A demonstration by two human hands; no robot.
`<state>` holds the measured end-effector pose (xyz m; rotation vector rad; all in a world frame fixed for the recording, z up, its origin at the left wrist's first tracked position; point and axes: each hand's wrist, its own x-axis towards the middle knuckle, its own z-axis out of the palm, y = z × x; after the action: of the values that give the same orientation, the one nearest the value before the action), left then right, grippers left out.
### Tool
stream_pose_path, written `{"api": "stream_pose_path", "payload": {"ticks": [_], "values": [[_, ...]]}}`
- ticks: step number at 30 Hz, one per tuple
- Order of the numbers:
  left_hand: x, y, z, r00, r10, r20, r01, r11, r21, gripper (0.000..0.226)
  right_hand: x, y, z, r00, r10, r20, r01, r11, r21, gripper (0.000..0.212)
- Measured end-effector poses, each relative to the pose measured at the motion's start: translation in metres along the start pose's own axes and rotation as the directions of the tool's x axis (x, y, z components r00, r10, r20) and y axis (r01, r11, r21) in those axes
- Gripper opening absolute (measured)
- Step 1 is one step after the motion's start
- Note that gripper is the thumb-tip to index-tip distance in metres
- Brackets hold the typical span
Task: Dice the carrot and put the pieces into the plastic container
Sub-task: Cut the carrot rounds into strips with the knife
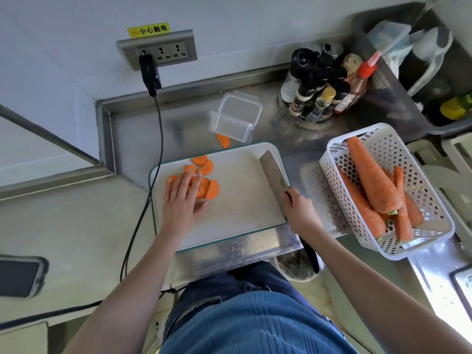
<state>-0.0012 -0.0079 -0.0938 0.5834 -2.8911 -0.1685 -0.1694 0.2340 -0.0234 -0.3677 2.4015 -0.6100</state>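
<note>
Several carrot slices [204, 185] (partly hidden), left hand [182, 200] covering

We see orange carrot slices [208, 186], cut into half-rounds, lying flat in a loose cluster at the cutting board's left part. One stray slice [223, 140] lies on the counter, touching the clear, empty plastic container [235, 116] standing upright beyond the board.

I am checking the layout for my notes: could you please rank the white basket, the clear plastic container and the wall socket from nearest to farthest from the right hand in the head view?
From the right hand, which grips the knife:
1. White basket, just to its right, holding whole carrots.
2. Clear plastic container, beyond the cutting board, towards the wall.
3. Wall socket, up on the wall at far left.
</note>
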Motion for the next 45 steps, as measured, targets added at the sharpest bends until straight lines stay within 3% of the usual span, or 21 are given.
{"api": "stream_pose_path", "payload": {"ticks": [4, 8, 14, 19, 21, 28, 30, 34, 36, 39, 42, 45], "values": [[-0.027, 0.000, -0.002, 0.966, -0.236, 0.111, 0.236, 0.972, 0.010, 0.081, -0.005, -0.012, 0.004, 0.998, -0.056, -0.005, 0.056, 0.998, 0.010, 0.020], [-0.027, -0.004, 0.003, 0.908, -0.392, 0.150, 0.414, 0.895, -0.168, 0.078, -0.017, -0.023, 0.019, 0.988, -0.146, 0.049, 0.145, 0.989, 0.029, 0.023], [0.003, -0.023, -0.007, 0.948, -0.249, 0.199, 0.291, 0.930, -0.223, 0.082, -0.027, -0.026, 0.030, 0.993, -0.101, 0.060, 0.097, 0.993, 0.070, 0.021], [0.012, -0.028, -0.019, 0.993, -0.026, 0.112, 0.039, 0.993, -0.113, 0.074, -0.030, -0.025, 0.032, 0.998, -0.063, 0.031, 0.059, 0.994, 0.096, 0.019], [0.025, -0.021, -0.021, 0.996, 0.012, 0.092, 0.001, 0.990, -0.140, 0.068, -0.029, -0.025, 0.032, 0.998, -0.054, 0.013, 0.053, 0.994, 0.099, 0.019], [0.086, 0.003, -0.009, 0.949, -0.049, 0.311, 0.165, 0.917, -0.362, 0.062, -0.025, -0.024, 0.037, 0.999, -0.021, -0.034, 0.024, 0.995, 0.096, 0.020], [0.087, 0.009, -0.012, 0.952, -0.104, 0.288, 0.216, 0.895, -0.389, 0.058, -0.026, -0.022, 0.038, 0.999, -0.013, -0.045, 0.018, 0.993, 0.114, 0.019], [0.084, 0.016, -0.014, 0.974, -0.123, 0.189, 0.181, 0.927, -0.330, 0.049, -0.028, -0.024, 0.038, 0.999, 0.007, -0.051, 0.002, 0.986, 0.166, 0.018], [0.087, 0.015, -0.015, 0.963, -0.157, 0.220, 0.222, 0.924, -0.312, 0.052, -0.028, -0.026, 0.038, 0.999, 0.004, -0.051, 0.005, 0.984, 0.179, 0.018], [0.092, 0.012, -0.017, 0.941, -0.214, 0.261, 0.314, 0.841, -0.441, 0.044, -0.028, -0.028, 0.038, 0.999, -0.005, -0.049, 0.013, 0.984, 0.175, 0.018], [0.089, 0.013, -0.018, 0.950, -0.161, 0.266, 0.276, 0.833, -0.480, 0.037, -0.029, -0.031, 0.038, 0.999, -0.017, -0.051, 0.026, 0.985, 0.173, 0.019], [0.082, 0.017, -0.018, 0.958, -0.038, 0.284, 0.171, 0.872, -0.460, 0.053, -0.031, -0.031, 0.037, 0.999, -0.017, -0.046, 0.025, 0.984, 0.178, 0.019]]}}
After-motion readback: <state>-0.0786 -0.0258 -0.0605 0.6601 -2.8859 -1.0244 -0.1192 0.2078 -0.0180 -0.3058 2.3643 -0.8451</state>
